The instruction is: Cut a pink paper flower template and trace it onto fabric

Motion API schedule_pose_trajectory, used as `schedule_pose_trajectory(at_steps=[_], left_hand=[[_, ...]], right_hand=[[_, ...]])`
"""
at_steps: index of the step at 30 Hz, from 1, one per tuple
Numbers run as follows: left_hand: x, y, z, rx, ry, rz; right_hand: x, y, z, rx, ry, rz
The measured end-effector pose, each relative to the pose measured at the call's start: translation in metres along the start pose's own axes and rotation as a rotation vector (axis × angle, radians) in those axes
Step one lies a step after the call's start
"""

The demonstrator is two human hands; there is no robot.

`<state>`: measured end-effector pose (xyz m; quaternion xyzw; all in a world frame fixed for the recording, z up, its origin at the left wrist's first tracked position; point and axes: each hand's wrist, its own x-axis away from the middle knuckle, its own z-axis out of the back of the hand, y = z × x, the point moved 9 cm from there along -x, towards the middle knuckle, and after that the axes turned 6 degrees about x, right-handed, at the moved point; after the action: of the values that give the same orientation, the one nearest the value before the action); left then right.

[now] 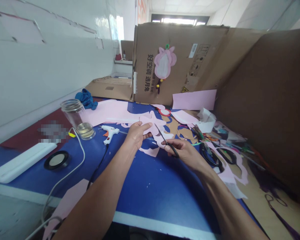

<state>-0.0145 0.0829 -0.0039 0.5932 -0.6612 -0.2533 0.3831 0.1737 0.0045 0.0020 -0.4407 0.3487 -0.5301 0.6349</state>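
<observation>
Between the thumb and fingers of my left hand is a pink paper cutout with a lobed, petal-like outline. My right hand grips black-handled scissors, whose blades point up and left to the cutout's edge. Whether the blades are apart or closed on the paper is too small to tell. Below the hands, a curved pink paper scrap lies on the blue tabletop. Left of my left hand rests a white glue gun with an orange trigger.
A glass jar with some yellowish liquid, a black tape roll and a white power strip stand at left. Paper scraps and more black-handled scissors crowd the right. A cardboard wall bearing a pink paper flower rises behind.
</observation>
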Motion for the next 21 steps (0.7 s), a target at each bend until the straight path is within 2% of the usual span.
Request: schedule_pose_trajectory(at_steps=[21], left_hand=[[0.0037,-0.0019,-0.0046,-0.047,-0.036,0.019]], right_hand=[[-0.0011,0.0043,0.0000,0.001,0.006,-0.032]])
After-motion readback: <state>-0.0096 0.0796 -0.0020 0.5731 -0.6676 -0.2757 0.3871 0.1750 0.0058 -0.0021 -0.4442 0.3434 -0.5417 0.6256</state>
